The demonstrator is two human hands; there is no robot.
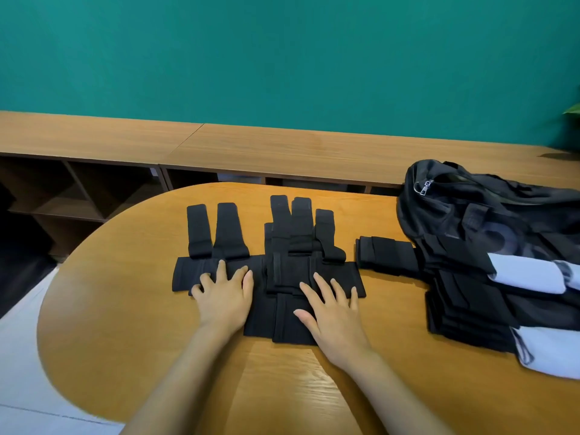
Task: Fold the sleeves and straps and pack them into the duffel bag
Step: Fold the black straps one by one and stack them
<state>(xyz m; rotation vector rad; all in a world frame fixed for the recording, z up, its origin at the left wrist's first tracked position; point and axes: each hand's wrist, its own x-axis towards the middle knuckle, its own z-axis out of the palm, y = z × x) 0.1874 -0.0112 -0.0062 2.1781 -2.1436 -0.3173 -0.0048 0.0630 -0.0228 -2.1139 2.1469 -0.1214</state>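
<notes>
My left hand (224, 296) and right hand (332, 312) rest flat, side by side, on the straps (282, 271) spread on the table (125, 309) before me. To their right lies a folded stack (464, 306), with the bag (470, 211) just behind it. A shelf (282, 149) runs behind the table.

Left hand (224, 298) and right hand (332, 312) lie flat, fingers spread, forearms extended.

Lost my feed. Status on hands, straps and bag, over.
Left hand and right hand flat, pressing black straps. Straps spread on table, unpacked. Folded stack beside duffel bag at right; nothing blocking.
</notes>
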